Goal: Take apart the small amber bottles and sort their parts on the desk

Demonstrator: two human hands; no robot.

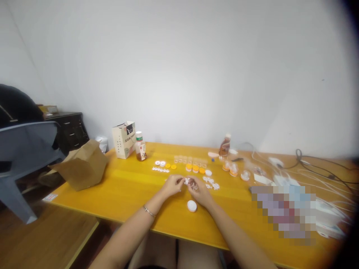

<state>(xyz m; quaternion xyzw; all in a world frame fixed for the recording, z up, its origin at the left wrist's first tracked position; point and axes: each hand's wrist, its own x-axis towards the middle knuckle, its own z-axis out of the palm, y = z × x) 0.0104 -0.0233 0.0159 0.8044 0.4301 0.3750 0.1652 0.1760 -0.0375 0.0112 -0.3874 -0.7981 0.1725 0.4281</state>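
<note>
My left hand [173, 185] and my right hand [200, 192] meet over the table, fingers bent in a pinch. Between their fingertips is a small white plastic piece [186, 181], its shape too blurred to make out. Under the right fingers lie small clear or whitish pieces, partly covered. Closer to me, between the forearms, is a round white lid [192, 206]. To the right of the hands sit openwork white plastic pieces [215, 185]. Just beyond them stand orange lids [195, 169] and another white lid [208, 173] in a row.
Clear small cups [189, 160] line up farther back. White rings [160, 163], yellow lids [174, 167] and small white discs [160, 169] lie left. A drink bottle [141, 147], gift bag [123, 140] and brown paper bag [84, 164] stand left; a brown bottle [224, 145] and cables [305, 164] right.
</note>
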